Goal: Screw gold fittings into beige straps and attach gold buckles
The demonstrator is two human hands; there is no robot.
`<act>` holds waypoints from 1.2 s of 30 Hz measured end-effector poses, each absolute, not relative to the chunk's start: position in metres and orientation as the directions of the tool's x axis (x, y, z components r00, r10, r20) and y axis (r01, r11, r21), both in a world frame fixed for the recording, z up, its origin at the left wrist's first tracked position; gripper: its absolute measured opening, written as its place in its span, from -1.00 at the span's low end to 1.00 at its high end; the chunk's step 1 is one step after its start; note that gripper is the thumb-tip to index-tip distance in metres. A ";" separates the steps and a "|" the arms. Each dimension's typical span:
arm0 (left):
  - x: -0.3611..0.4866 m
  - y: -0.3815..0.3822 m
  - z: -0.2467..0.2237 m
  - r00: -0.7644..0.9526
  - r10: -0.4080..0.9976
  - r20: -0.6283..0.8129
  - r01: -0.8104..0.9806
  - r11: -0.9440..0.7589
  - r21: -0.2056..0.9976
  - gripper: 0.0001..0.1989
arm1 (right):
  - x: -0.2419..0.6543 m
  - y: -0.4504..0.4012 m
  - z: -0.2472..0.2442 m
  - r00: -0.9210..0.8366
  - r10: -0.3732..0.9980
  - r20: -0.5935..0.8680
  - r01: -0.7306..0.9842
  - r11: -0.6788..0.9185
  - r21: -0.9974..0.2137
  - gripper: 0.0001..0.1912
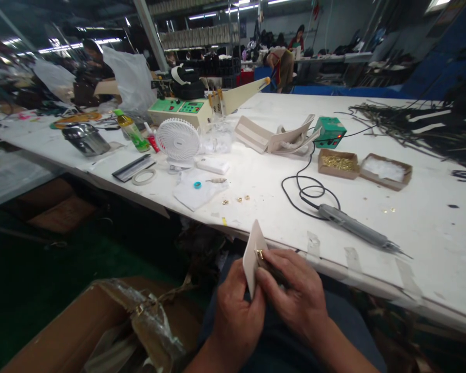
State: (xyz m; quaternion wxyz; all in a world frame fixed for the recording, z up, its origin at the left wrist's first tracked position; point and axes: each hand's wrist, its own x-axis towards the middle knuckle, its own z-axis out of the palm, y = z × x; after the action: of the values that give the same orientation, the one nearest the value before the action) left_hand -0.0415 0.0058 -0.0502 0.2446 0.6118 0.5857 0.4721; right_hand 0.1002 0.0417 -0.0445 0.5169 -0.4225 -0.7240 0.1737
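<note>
My left hand [238, 311] is closed around the lower part of a pale, flat leather-like panel [253, 251], held upright over my lap near the table's front edge. On the panel's right face is a small gold metal fitting [260, 254]. My right hand [295, 287] presses its fingers at this fitting, with the thumb against the panel. Whether the fitting is fixed to the panel cannot be made out. A grey electric screwdriver [353, 228] lies on the table to the right, its tip pointing right. Several small gold pieces [239, 199] lie beyond my hands.
On the white table [264, 217] stand a small fan [177, 139], a green power box [330, 132], a tray of gold parts [337, 163] and a tray of white pieces [387, 171]. Black straps [407, 134] lie at right. An open cardboard box [77, 326] sits lower left.
</note>
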 end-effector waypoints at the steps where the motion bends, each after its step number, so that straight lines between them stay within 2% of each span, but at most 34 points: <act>1: -0.042 0.005 -0.052 -0.107 0.944 0.313 0.507 -0.219 0.834 -0.68 | 0.101 0.041 -0.045 -0.124 0.805 0.580 0.415 0.573 -0.706 -0.64; 5: -0.041 0.003 -0.059 -0.018 0.911 0.411 0.628 -0.310 0.714 -0.37 | 0.099 0.037 -0.043 -0.131 0.860 0.494 0.364 0.505 -0.783 -0.36; 7: -0.038 0.002 -0.062 0.000 0.899 0.438 0.689 -0.318 0.651 -0.23 | 0.097 0.036 -0.040 -0.086 0.904 0.419 0.331 0.422 -0.844 -0.43; 10: -0.030 0.002 -0.064 0.035 0.886 0.462 0.757 -0.326 0.567 -0.11 | 0.097 0.039 -0.034 0.029 0.973 0.229 0.233 0.216 -0.948 -0.73; 11: -0.029 0.003 -0.063 0.051 0.878 0.476 0.770 -0.338 0.541 -0.10 | 0.099 0.041 -0.032 0.061 0.988 0.143 0.184 0.130 -0.974 -0.74; 13: -0.028 0.007 -0.059 0.087 0.863 0.498 0.766 -0.377 0.521 -0.09 | 0.105 0.045 -0.030 0.075 0.997 -0.038 0.071 -0.043 -0.997 -0.62; 16: -0.033 0.021 -0.049 0.100 0.871 0.482 0.694 -0.408 0.593 -0.27 | 0.119 0.054 -0.029 0.006 0.976 -0.218 -0.086 -0.217 -0.972 -0.51; 19: -0.040 0.045 -0.042 -0.054 0.918 0.392 0.574 -0.293 0.765 -0.63 | 0.130 0.063 -0.031 -0.085 0.944 -0.317 -0.216 -0.329 -0.919 -0.49; 20: -0.041 0.055 -0.041 -0.114 0.941 0.319 0.495 -0.225 0.839 -0.67 | 0.132 0.065 -0.032 -0.110 0.933 -0.343 -0.251 -0.360 -0.898 -0.49; 22: -0.040 0.072 -0.039 -0.155 0.981 0.120 0.263 -0.077 0.962 -0.56 | 0.135 0.070 -0.033 -0.142 0.915 -0.378 -0.297 -0.404 -0.865 -0.48; 25: -0.036 0.090 -0.040 -0.014 0.994 -0.112 -0.010 0.112 0.994 -0.28 | 0.140 0.078 -0.035 -0.136 0.910 -0.393 -0.281 -0.415 -0.865 -0.48; 28: -0.034 0.100 -0.040 0.081 0.985 -0.152 0.015 0.152 0.988 -0.22 | 0.148 0.084 -0.037 -0.122 0.907 -0.403 -0.189 -0.420 -0.888 -0.50; 32: -0.034 0.111 -0.042 0.127 0.980 -0.152 0.205 0.124 0.971 -0.36 | 0.158 0.091 -0.043 -0.160 0.894 -0.419 -0.121 -0.439 -0.891 -0.52; 36: -0.032 0.132 -0.053 0.158 0.972 -0.171 0.265 0.125 0.956 -0.39 | 0.166 0.108 -0.048 -0.168 0.881 -0.443 -0.030 -0.454 -0.890 -0.60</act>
State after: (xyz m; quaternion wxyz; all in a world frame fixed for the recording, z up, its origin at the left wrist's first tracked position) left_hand -0.0317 0.1317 -0.0531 0.5113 0.5637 0.5488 0.3459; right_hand 0.1664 0.1084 -0.0476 0.3466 -0.5441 -0.3909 0.6565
